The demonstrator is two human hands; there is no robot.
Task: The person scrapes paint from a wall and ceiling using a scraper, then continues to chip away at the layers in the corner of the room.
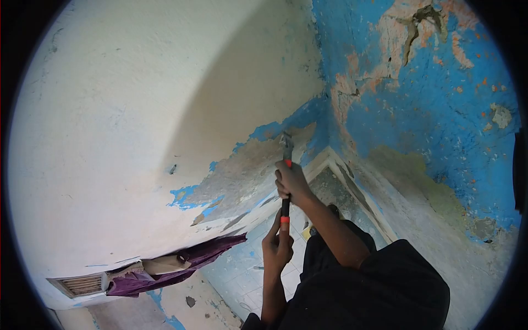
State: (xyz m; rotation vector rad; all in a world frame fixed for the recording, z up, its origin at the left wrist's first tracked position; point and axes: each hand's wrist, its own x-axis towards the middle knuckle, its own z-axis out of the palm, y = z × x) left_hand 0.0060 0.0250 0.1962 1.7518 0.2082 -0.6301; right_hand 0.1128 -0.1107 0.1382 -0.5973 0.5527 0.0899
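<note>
Both my hands are wrapped around a long scraper (287,147) with a grey metal head and a black handle with red bands. My right hand (293,181) is closed on the upper handle, just below the head. Lower down, my left hand (276,248) grips the handle's bottom end. The tool's head is up against the bare grey patch (242,170) low on the pale wall (126,121), near the corner; whether its edge touches the plaster is hard to tell. Ragged blue paint (269,131) borders this patch.
On the right stands a blue wall (418,115) with peeling paint and a deep crack (421,27). A purple cloth (192,264) hangs along the left wall beside a slatted vent (82,285). Pale floor tiles (236,286) lie below, and a baseboard ledge (357,192) runs from the corner.
</note>
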